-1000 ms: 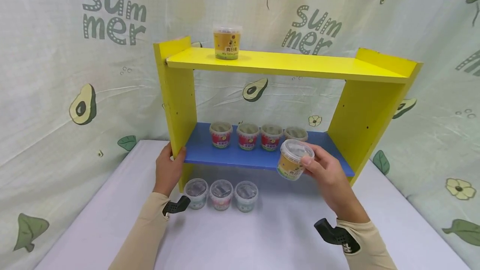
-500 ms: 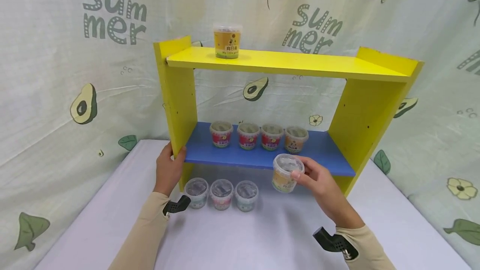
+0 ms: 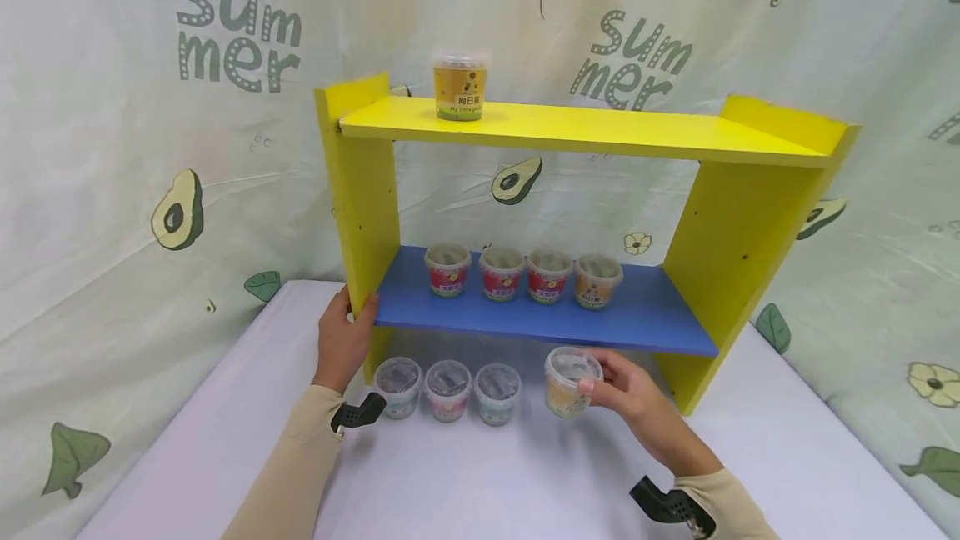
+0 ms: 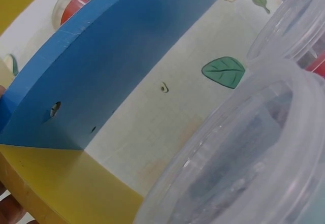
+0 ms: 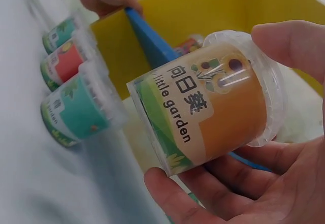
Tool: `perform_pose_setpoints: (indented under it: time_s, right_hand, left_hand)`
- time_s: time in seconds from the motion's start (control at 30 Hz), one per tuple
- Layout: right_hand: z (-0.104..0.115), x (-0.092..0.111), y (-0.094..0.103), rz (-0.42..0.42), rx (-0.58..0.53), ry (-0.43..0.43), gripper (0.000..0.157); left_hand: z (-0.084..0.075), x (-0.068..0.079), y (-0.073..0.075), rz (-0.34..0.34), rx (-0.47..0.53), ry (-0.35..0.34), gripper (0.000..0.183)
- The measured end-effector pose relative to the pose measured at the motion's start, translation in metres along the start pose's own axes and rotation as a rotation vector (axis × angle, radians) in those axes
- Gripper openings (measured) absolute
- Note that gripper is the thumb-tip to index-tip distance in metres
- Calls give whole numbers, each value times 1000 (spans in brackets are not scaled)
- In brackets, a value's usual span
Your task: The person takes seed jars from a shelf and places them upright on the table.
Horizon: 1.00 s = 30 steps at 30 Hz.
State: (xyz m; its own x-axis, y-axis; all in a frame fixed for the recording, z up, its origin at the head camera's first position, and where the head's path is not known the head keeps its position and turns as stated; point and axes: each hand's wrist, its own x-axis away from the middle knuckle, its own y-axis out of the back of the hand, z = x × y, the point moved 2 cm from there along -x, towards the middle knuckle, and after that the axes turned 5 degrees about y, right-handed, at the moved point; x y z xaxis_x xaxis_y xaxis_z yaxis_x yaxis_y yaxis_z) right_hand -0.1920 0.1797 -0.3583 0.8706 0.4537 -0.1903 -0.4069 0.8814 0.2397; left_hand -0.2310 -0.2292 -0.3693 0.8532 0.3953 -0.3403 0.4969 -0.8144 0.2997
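My right hand (image 3: 637, 407) holds a clear lidded plastic tub (image 3: 572, 382) with an orange "little garden" label, low in front of the blue shelf and right of the floor-level row. In the right wrist view this labelled tub (image 5: 213, 102) leans between thumb and fingers, apart from the other tubs. My left hand (image 3: 343, 340) grips the left side panel (image 3: 356, 223) of the yellow and blue shelf unit, near the blue board's height. Three lidded tubs, a teal one (image 3: 398, 387), a pink one (image 3: 448, 391) and another teal one (image 3: 497, 394), stand under the shelf's front.
Three red tubs (image 3: 502, 282) and an orange tub (image 3: 597, 290) stand in a row on the blue board (image 3: 652, 315). One yellow-orange tub (image 3: 460, 94) is on the yellow top board (image 3: 600, 123). A patterned cloth (image 3: 112, 190) hangs behind the white table (image 3: 450, 482).
My right hand has brought its orange tub down from in front of the blue board to below its front edge. My left hand keeps its grip on the side panel. The head view has shifted slightly.
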Motion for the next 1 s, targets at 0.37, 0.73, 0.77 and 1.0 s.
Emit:
perform_pose_setpoints:
  time_s: [0.37, 0.73, 0.77, 1.0]
  right_hand:
    - [-32, -8, -2, -24, -40, -84, 62]
    - [-50, -7, -8, -84, -30, -127, 66]
    - [-51, -7, -9, -85, -32, -127, 66]
    - [-57, -10, -10, -112, -65, -161, 64]
  left_hand:
    - [3, 0, 0, -6, -26, 13, 56]
    - [2, 1, -2, 3, -28, 5, 55]
    - [1, 1, -2, 5, -25, 4, 55]
    - [1, 2, 0, 17, -17, 22, 56]
